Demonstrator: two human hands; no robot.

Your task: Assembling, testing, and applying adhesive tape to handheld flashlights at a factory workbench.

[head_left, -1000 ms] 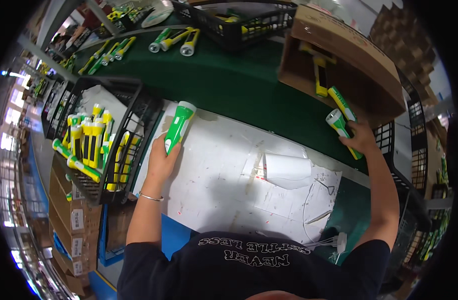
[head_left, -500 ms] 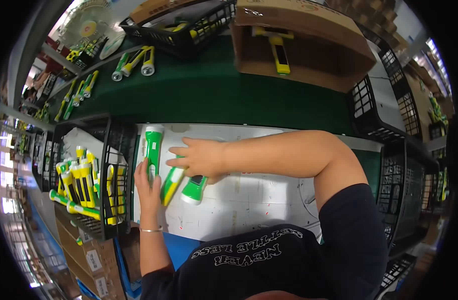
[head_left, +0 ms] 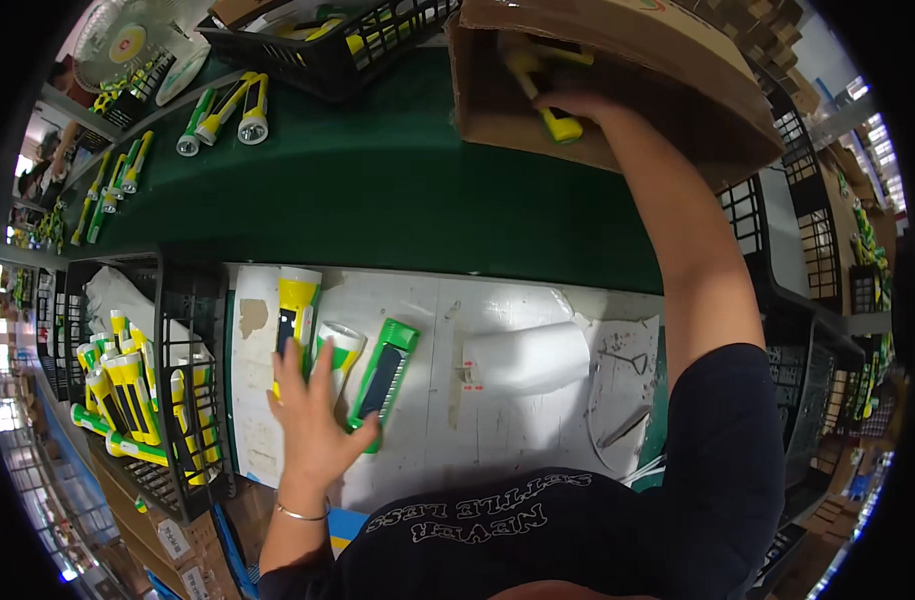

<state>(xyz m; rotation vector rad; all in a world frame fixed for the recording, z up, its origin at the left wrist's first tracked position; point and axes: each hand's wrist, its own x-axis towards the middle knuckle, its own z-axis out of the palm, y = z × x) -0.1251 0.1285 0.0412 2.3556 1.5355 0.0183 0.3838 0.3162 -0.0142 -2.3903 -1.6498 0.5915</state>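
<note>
My left hand (head_left: 318, 430) is open over the white board, its fingers spread across the lower parts of the flashlights there. Under its fingertips lies a yellow flashlight (head_left: 298, 292); beside that is a green flashlight with a white head (head_left: 341, 345). A green flashlight with a dark panel (head_left: 385, 380) lies slanted near my thumb. My right hand (head_left: 581, 104) reaches into the open cardboard box (head_left: 668, 130), slightly blurred, with its fingers closed around a yellow flashlight (head_left: 561, 126). Another yellow piece in the box is partly shadowed.
Left of the board stands a black crate (head_left: 190, 490) full of yellow and green flashlights. On the green tabletop (head_left: 398, 200) several flashlights lie at far left, near another black crate (head_left: 343, 75). A white sheet (head_left: 528, 360) and a wire hook (head_left: 626, 360) lie on the board.
My right hand has left the flashlights on the board and moved up into the cardboard box. The flashlight there is tilted more. My left hand has its fingers spread wider.
</note>
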